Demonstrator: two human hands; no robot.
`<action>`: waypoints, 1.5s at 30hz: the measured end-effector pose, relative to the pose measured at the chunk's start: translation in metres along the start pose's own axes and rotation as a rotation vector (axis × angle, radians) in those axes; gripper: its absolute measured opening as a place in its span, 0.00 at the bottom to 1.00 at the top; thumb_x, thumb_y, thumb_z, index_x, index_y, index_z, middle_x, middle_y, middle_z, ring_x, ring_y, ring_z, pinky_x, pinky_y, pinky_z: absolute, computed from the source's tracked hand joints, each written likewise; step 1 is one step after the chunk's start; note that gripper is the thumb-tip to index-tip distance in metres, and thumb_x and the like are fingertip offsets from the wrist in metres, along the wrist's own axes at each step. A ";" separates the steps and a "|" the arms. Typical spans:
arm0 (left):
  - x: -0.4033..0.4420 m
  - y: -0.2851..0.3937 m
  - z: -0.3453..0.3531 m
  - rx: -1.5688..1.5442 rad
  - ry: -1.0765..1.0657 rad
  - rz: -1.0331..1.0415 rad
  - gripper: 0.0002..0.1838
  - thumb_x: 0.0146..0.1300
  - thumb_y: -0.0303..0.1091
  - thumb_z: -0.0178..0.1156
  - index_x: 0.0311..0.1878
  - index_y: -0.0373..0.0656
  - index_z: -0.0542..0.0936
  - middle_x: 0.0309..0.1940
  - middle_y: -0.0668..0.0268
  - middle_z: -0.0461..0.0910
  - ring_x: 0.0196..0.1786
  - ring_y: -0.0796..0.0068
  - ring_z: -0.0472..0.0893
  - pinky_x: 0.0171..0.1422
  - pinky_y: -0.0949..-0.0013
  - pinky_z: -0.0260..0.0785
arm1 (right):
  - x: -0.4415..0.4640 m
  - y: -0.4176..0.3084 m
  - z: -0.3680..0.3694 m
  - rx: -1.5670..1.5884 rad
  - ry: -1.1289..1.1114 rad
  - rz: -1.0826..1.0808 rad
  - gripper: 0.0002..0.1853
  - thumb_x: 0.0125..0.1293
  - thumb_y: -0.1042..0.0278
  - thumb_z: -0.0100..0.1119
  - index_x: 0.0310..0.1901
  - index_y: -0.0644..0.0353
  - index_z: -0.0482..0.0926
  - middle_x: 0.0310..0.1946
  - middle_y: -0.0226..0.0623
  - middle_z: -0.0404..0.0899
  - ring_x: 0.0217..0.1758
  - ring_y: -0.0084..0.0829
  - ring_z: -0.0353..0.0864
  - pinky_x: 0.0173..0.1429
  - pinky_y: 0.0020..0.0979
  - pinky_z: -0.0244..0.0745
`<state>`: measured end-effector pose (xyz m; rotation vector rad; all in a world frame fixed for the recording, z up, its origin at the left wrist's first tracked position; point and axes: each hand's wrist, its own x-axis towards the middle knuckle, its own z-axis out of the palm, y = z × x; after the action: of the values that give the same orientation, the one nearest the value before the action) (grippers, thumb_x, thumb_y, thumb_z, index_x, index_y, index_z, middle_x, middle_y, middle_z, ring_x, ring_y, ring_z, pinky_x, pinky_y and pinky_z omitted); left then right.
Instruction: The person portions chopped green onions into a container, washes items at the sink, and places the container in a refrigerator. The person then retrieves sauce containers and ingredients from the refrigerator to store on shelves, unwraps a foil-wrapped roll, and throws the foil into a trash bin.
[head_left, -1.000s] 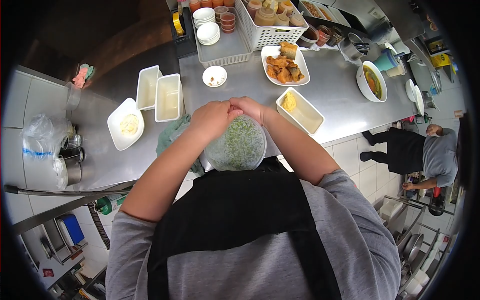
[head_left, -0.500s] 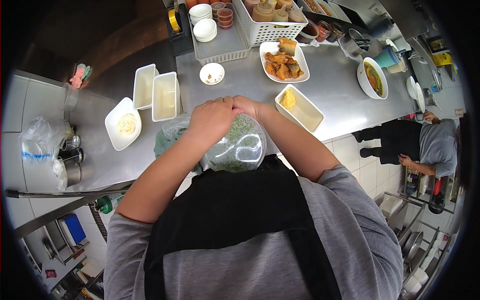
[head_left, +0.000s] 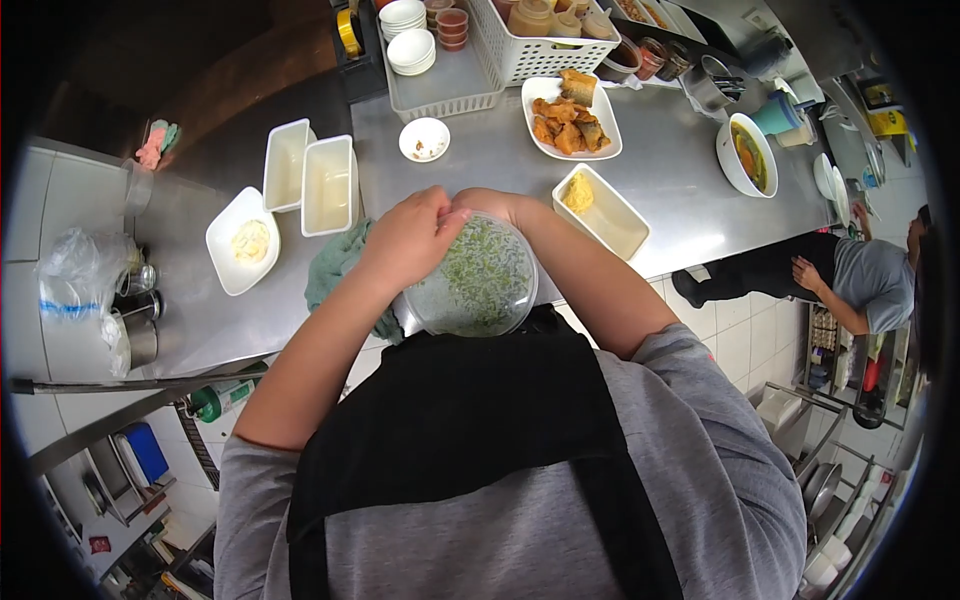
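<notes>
Bright streaks of glare have slipped off the round clear plastic container point(head_left: 480, 285) since half a second ago, and away to the hands' right a co-worker in a grey shirt point(head_left: 868, 290) shifts stance! Chopped green pieces show through the container, which sits directly below the hands, close against the black cloth apron point(head_left: 450, 420). Left hand point(head_left: 412, 238) has its fingers bent over the far rim, holding on; right hand point(head_left: 488, 205) meets that same rim alongside, its fingers mostly hidden, so how tightly it closes I cannot tell.

Just left of the left hand, a crumpled grey-green cloth point(head_left: 333, 268) bunches by the forearm; further left stand two cream rectangular tubs point(head_left: 308, 180), then a white angular dish point(head_left: 222, 235) with a pale creamy heap. Right of the right hand, on the stainless-steel worktop point(head_left: 670, 150), a cream rectangular tub with a yellow mound point(head_left: 618, 225) lies near, and beyond it, a white square plate point(head_left: 604, 106) of browned chunks!
</notes>
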<state>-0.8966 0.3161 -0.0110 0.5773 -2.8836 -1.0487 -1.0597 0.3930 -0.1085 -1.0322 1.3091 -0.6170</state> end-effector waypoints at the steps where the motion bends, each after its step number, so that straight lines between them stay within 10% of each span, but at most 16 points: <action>1: 0.001 -0.001 0.000 -0.003 0.002 -0.008 0.17 0.69 0.46 0.57 0.37 0.39 0.71 0.32 0.53 0.78 0.36 0.50 0.78 0.41 0.54 0.68 | 0.012 0.009 0.003 -0.001 -0.009 0.002 0.16 0.69 0.60 0.57 0.52 0.60 0.81 0.45 0.37 0.83 0.42 0.27 0.81 0.48 0.32 0.76; 13: -0.011 0.022 -0.016 0.290 -0.137 -0.015 0.19 0.70 0.49 0.53 0.43 0.39 0.69 0.39 0.53 0.79 0.46 0.48 0.80 0.48 0.52 0.73 | 0.021 -0.012 0.014 -0.025 -0.039 -0.184 0.15 0.70 0.63 0.55 0.52 0.61 0.79 0.47 0.38 0.82 0.47 0.27 0.80 0.52 0.31 0.76; 19: 0.002 0.011 -0.020 0.291 -0.143 0.308 0.18 0.71 0.48 0.51 0.44 0.40 0.70 0.44 0.53 0.79 0.49 0.47 0.79 0.51 0.51 0.71 | 0.014 -0.033 0.016 0.231 -0.032 -0.104 0.16 0.71 0.62 0.55 0.55 0.62 0.78 0.49 0.39 0.81 0.49 0.26 0.79 0.54 0.31 0.75; 24: -0.004 -0.013 -0.016 0.029 -0.034 -0.081 0.18 0.72 0.48 0.52 0.41 0.39 0.71 0.36 0.51 0.79 0.41 0.47 0.79 0.44 0.52 0.70 | -0.022 -0.032 0.000 0.766 0.096 0.100 0.16 0.68 0.61 0.58 0.50 0.65 0.81 0.48 0.40 0.83 0.46 0.26 0.83 0.51 0.28 0.79; 31: 0.001 -0.006 -0.009 0.037 -0.101 -0.018 0.22 0.71 0.50 0.53 0.34 0.38 0.73 0.31 0.51 0.78 0.36 0.49 0.78 0.42 0.54 0.69 | -0.011 -0.011 0.009 -0.093 0.066 -0.169 0.20 0.67 0.57 0.62 0.51 0.64 0.82 0.47 0.37 0.83 0.47 0.26 0.81 0.52 0.31 0.76; 45: 0.006 -0.013 -0.010 0.124 -0.086 0.255 0.20 0.72 0.49 0.52 0.40 0.38 0.72 0.34 0.51 0.79 0.40 0.48 0.79 0.45 0.50 0.69 | -0.003 -0.022 0.016 0.386 0.100 0.044 0.18 0.66 0.59 0.61 0.50 0.64 0.83 0.45 0.40 0.84 0.43 0.27 0.83 0.48 0.32 0.78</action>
<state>-0.8967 0.2984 -0.0121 0.1626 -3.0074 -0.8842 -1.0411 0.3898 -0.0888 -0.6624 1.2332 -0.8577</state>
